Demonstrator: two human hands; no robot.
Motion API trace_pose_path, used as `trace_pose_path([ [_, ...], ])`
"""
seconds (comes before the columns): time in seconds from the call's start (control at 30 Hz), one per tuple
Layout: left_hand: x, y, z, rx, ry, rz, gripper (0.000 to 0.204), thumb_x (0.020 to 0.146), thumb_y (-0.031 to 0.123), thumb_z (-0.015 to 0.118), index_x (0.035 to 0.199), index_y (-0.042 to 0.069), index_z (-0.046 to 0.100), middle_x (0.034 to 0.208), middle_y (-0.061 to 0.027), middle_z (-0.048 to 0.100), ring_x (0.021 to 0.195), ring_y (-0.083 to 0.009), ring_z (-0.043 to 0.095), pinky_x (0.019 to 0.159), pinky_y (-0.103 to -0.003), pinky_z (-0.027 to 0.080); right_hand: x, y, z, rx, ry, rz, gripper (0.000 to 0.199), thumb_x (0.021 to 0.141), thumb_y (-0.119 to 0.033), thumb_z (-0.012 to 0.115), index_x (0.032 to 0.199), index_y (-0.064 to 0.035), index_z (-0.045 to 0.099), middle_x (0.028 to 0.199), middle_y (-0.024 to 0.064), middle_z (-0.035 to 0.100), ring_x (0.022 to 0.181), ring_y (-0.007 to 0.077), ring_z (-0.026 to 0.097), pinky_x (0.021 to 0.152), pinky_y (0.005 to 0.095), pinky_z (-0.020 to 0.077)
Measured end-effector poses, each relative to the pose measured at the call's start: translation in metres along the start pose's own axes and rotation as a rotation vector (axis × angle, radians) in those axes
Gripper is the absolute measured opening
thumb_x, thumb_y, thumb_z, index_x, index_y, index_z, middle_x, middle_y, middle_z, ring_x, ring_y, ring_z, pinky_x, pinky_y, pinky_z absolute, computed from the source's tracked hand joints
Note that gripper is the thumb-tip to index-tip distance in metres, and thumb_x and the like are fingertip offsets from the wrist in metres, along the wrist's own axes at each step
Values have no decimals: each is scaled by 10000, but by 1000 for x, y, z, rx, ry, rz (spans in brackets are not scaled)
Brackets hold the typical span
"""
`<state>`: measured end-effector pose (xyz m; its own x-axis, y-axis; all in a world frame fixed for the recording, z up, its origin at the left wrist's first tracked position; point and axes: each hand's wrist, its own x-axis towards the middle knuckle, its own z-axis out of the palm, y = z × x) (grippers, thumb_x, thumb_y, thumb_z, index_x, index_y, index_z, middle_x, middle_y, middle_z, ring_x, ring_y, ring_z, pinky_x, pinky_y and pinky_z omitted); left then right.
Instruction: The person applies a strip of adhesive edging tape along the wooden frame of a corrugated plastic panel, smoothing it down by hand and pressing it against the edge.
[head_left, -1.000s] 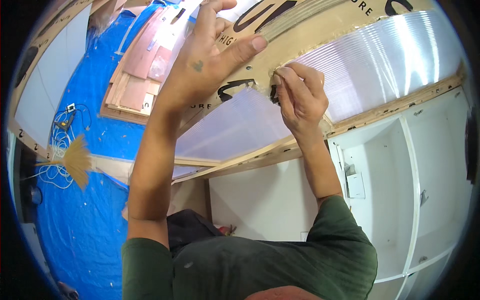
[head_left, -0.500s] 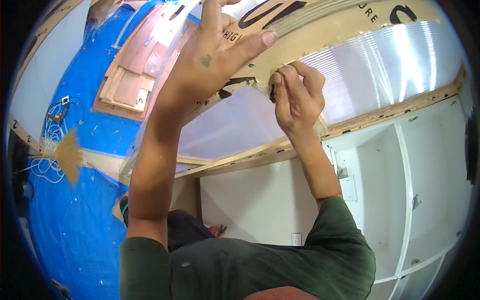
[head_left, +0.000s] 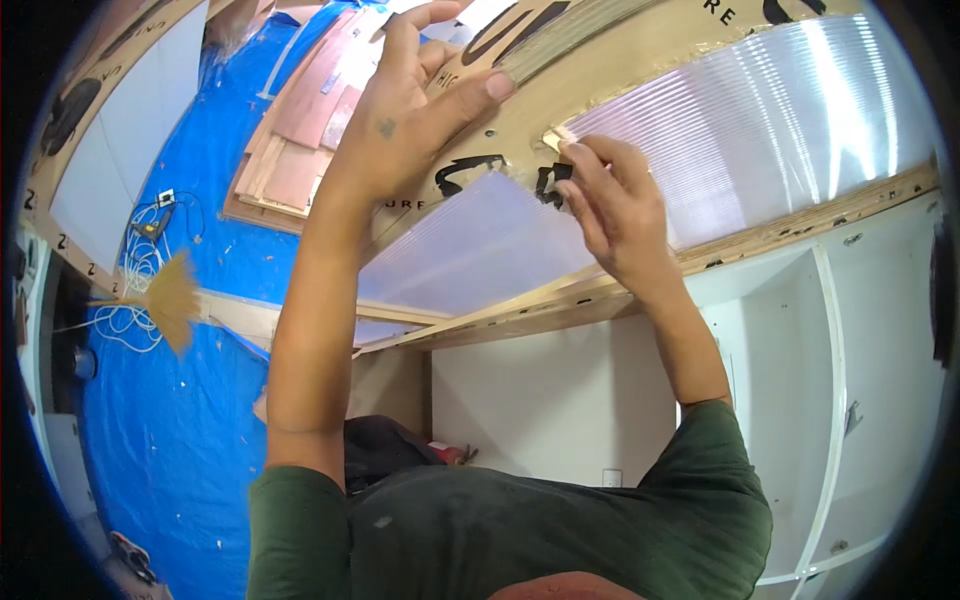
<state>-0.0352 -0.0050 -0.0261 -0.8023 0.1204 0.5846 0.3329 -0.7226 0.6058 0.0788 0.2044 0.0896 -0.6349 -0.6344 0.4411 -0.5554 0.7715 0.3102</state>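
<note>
My left hand (head_left: pixel 395 120) lies against a brown printed board (head_left: pixel 610 75), thumb stretched out and fingers spread toward the board's upper edge. Close to the board's lower edge, my right hand (head_left: pixel 625 205) has its fingers curled around a small pale strip (head_left: pixel 555 138). What the strip is made of is too small to tell. A black printed mark (head_left: pixel 548 185) shows beside the right fingertips. Ribbed translucent panels (head_left: pixel 480 240) adjoin the board's ragged edge, with a wooden rail (head_left: pixel 790 222) below them.
White open shelving (head_left: pixel 880 350) stands at the right. Blue sheeting (head_left: pixel 165 440) covers the floor at the left. On it are a broom head (head_left: pixel 172 303), white cables (head_left: pixel 135 325) and stacked wooden boards (head_left: pixel 290 150). Another printed board (head_left: pixel 75 110) stands at the far left.
My right hand has shifted slightly right, uncovering the pale strip and the black mark. My left hand remains on the board, and the whole view has shifted a little.
</note>
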Motion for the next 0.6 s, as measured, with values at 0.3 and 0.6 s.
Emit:
trace_pose_path([
  [0.3, 0, 12, 4, -25, 35, -5, 836, 954, 360, 776, 1593, 78, 317, 1264, -156, 662, 1134, -196, 654, 976, -308, 527, 20, -4, 18, -35, 59, -117, 497, 716, 61, 719, 1212, 29, 731, 1171, 165, 685, 906, 322, 676, 793, 416, 555],
  [0.6, 3, 8, -1, -45, -18, -16, 880, 972, 300, 829, 1587, 37, 258, 1359, -223, 669, 1202, -232, 670, 1003, -349, 552, 18, 6, -3, 131, -74, -41, 399, 818, 6, 766, 1213, -43, 751, 1191, 121, 700, 1008, 337, 689, 891, 434, 551],
])
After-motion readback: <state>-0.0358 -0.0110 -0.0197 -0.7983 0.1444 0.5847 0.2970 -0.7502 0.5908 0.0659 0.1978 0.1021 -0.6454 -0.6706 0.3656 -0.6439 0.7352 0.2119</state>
